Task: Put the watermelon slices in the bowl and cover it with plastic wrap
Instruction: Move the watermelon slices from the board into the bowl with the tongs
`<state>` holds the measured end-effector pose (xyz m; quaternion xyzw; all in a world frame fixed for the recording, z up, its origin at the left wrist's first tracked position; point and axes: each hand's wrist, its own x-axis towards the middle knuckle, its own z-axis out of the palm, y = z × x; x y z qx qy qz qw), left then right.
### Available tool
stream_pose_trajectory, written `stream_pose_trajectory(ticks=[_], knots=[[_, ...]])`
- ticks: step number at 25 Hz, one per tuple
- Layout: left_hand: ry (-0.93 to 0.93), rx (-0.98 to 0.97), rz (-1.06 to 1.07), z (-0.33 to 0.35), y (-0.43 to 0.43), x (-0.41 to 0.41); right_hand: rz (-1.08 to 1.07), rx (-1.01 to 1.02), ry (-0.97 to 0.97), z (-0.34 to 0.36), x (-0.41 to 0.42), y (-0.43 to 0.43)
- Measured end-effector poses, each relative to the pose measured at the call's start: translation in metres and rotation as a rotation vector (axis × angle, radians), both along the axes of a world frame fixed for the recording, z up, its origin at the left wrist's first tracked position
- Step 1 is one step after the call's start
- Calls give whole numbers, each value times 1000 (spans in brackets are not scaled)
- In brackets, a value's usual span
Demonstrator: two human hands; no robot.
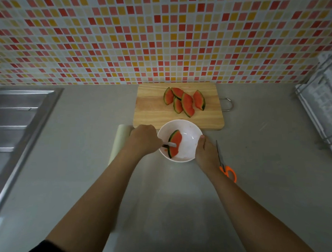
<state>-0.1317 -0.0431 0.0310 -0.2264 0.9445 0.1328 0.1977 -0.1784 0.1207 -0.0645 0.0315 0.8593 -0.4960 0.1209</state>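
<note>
A white bowl [191,131] stands on the grey counter just in front of a wooden cutting board [155,111]. One watermelon slice [175,144] lies inside the bowl. Several more slices [186,102] lie in a cluster on the board. My left hand [143,139] is closed around a small pale utensil [171,144] whose tip rests on the slice in the bowl. My right hand [206,152] grips the bowl's right rim. A roll of plastic wrap [120,140] lies left of the bowl, partly hidden behind my left hand.
Orange-handled scissors [227,169] lie right of the bowl beside my right wrist. A steel sink [18,122] fills the left side. A wire dish rack [322,109] stands at the far right. A tiled wall backs the counter.
</note>
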Motion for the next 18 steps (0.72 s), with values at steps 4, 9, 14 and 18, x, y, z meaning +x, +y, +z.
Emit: stream_pose_trajectory(ticks=[4, 9, 14, 18], knots=[[69, -26, -24, 34, -18, -9, -12, 14, 15, -3, -1, -1], [226, 236, 272, 25, -49, -44, -5, -2, 15, -4, 0, 0], [175, 462, 361, -30, -56, -77, -12, 30, 25, -9, -3, -1], [259, 559, 434, -42, -48, -90, -33, 18, 29, -12, -4, -2]])
